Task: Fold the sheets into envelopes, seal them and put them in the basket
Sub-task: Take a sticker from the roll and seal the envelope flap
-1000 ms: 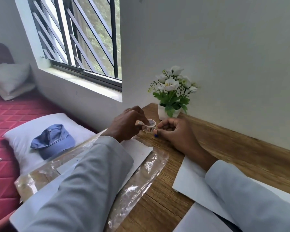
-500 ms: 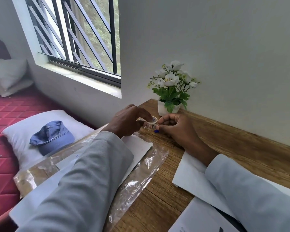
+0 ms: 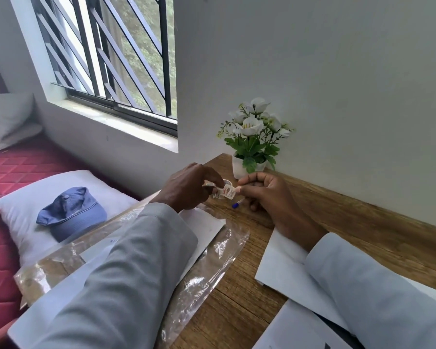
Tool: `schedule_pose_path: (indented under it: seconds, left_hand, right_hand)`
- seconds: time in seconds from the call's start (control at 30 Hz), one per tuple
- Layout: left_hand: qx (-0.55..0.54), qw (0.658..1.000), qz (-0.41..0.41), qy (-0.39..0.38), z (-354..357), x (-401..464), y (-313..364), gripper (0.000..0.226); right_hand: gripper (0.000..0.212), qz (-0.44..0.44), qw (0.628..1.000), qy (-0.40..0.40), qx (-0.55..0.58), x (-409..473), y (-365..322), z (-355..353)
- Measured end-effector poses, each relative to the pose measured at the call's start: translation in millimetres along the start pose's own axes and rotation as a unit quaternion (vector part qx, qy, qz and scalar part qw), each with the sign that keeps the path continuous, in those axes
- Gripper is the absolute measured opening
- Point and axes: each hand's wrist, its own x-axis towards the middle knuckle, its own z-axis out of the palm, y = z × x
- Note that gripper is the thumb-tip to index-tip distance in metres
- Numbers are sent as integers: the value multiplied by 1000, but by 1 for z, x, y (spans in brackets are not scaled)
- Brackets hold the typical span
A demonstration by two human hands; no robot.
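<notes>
On the wooden table (image 3: 312,222) both hands pinch the tape roll (image 3: 224,191) — left hand (image 3: 186,185), right hand (image 3: 267,190) — a strip now pulled slightly longer, ready for sealing.

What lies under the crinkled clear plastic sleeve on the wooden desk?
Under the crinkled clear plastic sleeve lie white paper sheets and bare wooden desk. The person's grey left sleeve covers its middle, so how many sheets cannot be told.

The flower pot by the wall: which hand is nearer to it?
Right. The right hand sits just in front of the flower pot, its knuckles almost under the leaves. The left hand is farther to the pot's left, pinching the tape roll.
</notes>
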Motion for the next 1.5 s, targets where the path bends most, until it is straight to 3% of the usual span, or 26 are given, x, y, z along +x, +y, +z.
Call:
schedule_pose_path:
  seconds: [0.23,0.37,0.63,0.77,0.87,0.93,1.1,1.4,1.5]
  left_hand:
    - [-213,973,5,93,-19,0,28,31]
    - [-343,938,-13,59,-22,-2,54,10]
    - [-510,858,49,-34,-4,-12,118,18]
    - [-494,863,59,-92,6,-17,146,20]
    - [-456,877,69,-134,10,-19,161,6]
    - [-439,879,83,-164,12,-20,173,10]
    - [-378,891,130,-214,23,-25,207,6]
    - [-347,894,154,-240,44,-21,234,4]
    - [-364,891,142,-231,51,-21,235,18]
  right_hand:
    - [14,-1,995,34,99,-9,-37,-15]
    - [15,-20,993,40,110,-31,-62,-34]
    - [19,-23,990,74,120,-124,-77,-84]
    - [18,-3,995,77,64,-173,-71,-106]
    - [19,26,992,120,7,-201,-65,-125]
    - [22,35,987,154,7,-216,-62,-135]
    - [47,29,980,189,44,-238,-57,-146]
    - [24,35,968,221,111,-246,-43,-154]
    - [25,48,965,233,107,-246,-38,-159]
